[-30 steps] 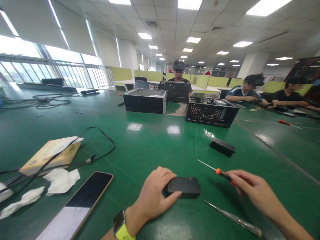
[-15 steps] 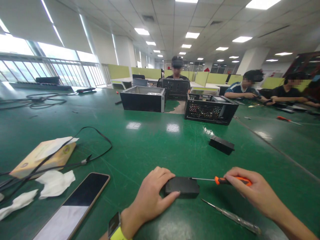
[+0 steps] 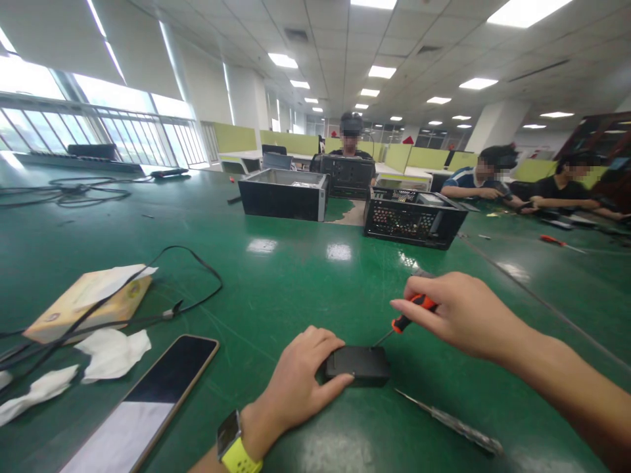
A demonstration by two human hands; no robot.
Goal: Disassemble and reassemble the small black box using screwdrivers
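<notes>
My left hand (image 3: 306,376) grips the left end of a small black box (image 3: 362,365), thumb along the near side and fingers on the far side, holding it on the green table. My right hand (image 3: 446,312) is closed round the orange and black handle of a screwdriver (image 3: 417,309). Its shaft slants down to the left, and the tip meets the box's far edge near the right corner. A second, clear-handled screwdriver (image 3: 456,426) lies on the table right of the box.
A phone (image 3: 148,401), crumpled tissues (image 3: 116,355), a tissue pack (image 3: 89,305) and a black cable (image 3: 211,276) lie at left. Black computer cases (image 3: 283,197) stand farther back. Several people sit across the table; an orange screwdriver (image 3: 552,240) lies far right.
My right hand has risen and moved left and away from me, tilting the screwdriver from nearly flat to steep. My left hand still holds the box.
</notes>
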